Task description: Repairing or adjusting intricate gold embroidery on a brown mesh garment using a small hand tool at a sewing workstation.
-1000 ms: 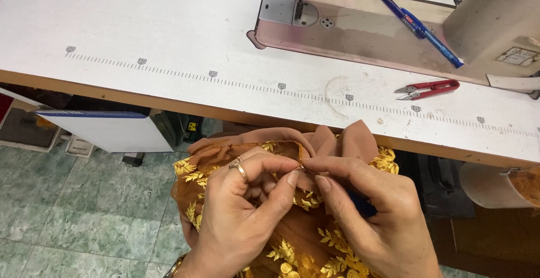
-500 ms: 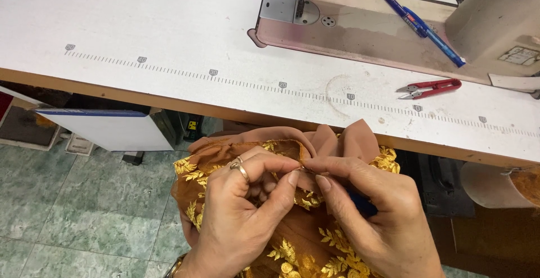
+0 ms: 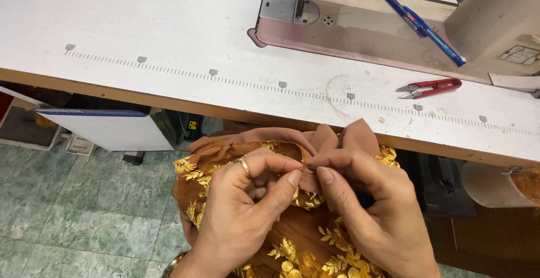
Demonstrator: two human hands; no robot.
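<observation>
Both hands are pinching the brown fabric [image 3: 292,238] below the counter [image 3: 140,36] edge — left hand [image 3: 247,210] and right hand [image 3: 371,210] are meeting thumb to thumb on a fold. Gold leaf embroidery is running along the cloth's hem. Snips [image 3: 430,88] are lying near the counter's front edge, pen [image 3: 416,22] on the machine bed [image 3: 360,28] — wide bare counter to the left.

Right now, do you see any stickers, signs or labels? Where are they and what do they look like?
Label plate: on the sewing machine body, far right; small pale rectangle with dark edges.
Number tags: little grey squares along the printed ruler line across the white table.
Small yellow-and-black sticker: under the table edge, on dark equipment.
</observation>
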